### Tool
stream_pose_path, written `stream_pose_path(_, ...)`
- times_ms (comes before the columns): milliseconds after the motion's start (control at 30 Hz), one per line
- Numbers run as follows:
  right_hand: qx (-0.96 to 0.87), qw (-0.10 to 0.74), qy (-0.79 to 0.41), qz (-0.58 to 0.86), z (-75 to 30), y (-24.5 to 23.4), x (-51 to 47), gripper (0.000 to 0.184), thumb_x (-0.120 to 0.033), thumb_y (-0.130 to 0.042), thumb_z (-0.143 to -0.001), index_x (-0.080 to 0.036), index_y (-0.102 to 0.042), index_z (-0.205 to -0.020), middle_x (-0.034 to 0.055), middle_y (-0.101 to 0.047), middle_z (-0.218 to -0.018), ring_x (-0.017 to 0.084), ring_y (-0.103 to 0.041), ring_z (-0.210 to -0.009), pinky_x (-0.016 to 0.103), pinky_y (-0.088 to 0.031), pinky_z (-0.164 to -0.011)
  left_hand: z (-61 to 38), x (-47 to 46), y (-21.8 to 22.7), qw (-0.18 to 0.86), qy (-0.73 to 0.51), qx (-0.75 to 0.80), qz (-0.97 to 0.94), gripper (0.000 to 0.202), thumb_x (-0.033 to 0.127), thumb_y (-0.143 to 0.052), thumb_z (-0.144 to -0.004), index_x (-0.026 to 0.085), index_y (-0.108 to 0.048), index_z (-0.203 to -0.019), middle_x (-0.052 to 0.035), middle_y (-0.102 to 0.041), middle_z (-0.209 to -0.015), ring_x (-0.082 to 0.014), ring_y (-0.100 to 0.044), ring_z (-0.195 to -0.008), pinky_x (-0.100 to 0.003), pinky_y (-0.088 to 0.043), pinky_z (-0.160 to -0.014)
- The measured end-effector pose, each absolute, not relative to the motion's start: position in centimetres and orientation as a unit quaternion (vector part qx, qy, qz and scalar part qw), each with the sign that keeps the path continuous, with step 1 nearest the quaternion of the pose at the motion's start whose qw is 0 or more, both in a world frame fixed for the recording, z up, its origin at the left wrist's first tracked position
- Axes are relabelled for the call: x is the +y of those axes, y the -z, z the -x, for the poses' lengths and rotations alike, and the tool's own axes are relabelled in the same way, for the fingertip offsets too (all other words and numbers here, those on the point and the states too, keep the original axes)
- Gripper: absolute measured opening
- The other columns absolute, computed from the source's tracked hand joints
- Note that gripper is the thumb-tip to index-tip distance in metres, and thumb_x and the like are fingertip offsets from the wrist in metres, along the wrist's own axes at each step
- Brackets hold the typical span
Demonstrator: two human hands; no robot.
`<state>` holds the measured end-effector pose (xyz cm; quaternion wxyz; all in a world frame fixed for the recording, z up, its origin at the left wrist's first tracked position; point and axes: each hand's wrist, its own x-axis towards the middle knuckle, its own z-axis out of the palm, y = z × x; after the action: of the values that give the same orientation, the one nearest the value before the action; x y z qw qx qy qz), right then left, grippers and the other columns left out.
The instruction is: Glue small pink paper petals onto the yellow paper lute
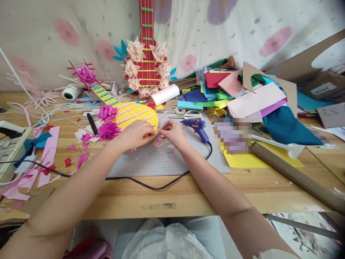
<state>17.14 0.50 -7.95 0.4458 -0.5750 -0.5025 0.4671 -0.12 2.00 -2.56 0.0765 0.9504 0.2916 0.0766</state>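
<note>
My left hand (137, 133) rests on the lower edge of a yellow paper guitar (134, 117), fingers curled in a pinch. My right hand (171, 133) meets it fingertip to fingertip, also pinched. Between the fingertips sits a small pink paper piece (156, 135), too small to name exactly. The guitar lies flat with pink strips as strings and magenta paper flowers (108, 130) on its body. Both hands hover over a grey cutting mat (167, 160). More pink scraps (157, 143) lie just under my hands.
A blue glue gun (198, 127) lies right of my right hand, its black cord (151, 185) looping across the mat. Scissors (188, 115), a white roll (165, 94), a red guitar (147, 61) upright against the wall, heaped coloured sheets (242, 97), a cardboard tube (296, 176), pink offcuts (48, 151).
</note>
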Motion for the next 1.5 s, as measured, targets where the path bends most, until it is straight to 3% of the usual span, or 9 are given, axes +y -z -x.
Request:
stream_pose_path(200,-0.538,0.408,-0.447,0.586,-16.3,7.3,-0.1,0.020,-0.020,-0.063,-0.065,-0.021,-0.044,-0.071,-0.0044,-0.058,-0.063,0.010,-0.054,-0.047,0.022,-0.044,-0.044,1.7,1.9,3.3,0.073,-0.120,0.280,-0.950,0.021,0.026,-0.047,-0.084,0.020,-0.067,-0.081,-0.0042,-0.070,-0.090,-0.0177,-0.063,-0.089,-0.031,-0.045,-0.081)
stream_pose_path(667,-0.554,0.380,-0.392,0.628,-15.6,6.9,-0.6,0.018,-0.023,-0.061,-0.068,-0.022,-0.045,-0.076,-0.0015,-0.063,-0.075,0.014,-0.060,-0.058,0.026,-0.045,-0.051,2.3,1.8,3.4,0.066,-0.146,0.282,-0.946,0.024,0.024,-0.045,-0.086,0.023,-0.069,-0.083,-0.0020,-0.072,-0.093,-0.0157,-0.065,-0.086,-0.030,-0.046,-0.079)
stream_pose_path(900,-0.546,0.384,-0.415,0.618,-15.2,7.2,-0.5,0.016,-0.023,-0.058,-0.071,-0.022,-0.044,-0.078,-0.0041,-0.063,-0.072,0.010,-0.055,-0.039,0.025,-0.042,-0.046,2.5,1.8,3.6,0.064,-0.145,0.287,-0.945,0.024,0.025,-0.045,-0.086,0.022,-0.069,-0.085,-0.0026,-0.072,-0.094,-0.0164,-0.065,-0.087,-0.031,-0.047,-0.081)
stream_pose_path(1500,-0.509,0.383,-0.530,0.559,-15.6,7.6,0.2,0.028,-0.026,-0.065,-0.068,-0.023,-0.039,-0.079,-0.0029,-0.065,-0.066,0.015,-0.059,-0.040,0.023,-0.041,-0.037,2.6,1.4,2.8,0.082,-0.163,0.294,-0.938,0.024,0.027,-0.046,-0.086,0.021,-0.069,-0.088,-0.0035,-0.072,-0.095,-0.0166,-0.065,-0.090,-0.032,-0.048,-0.084)
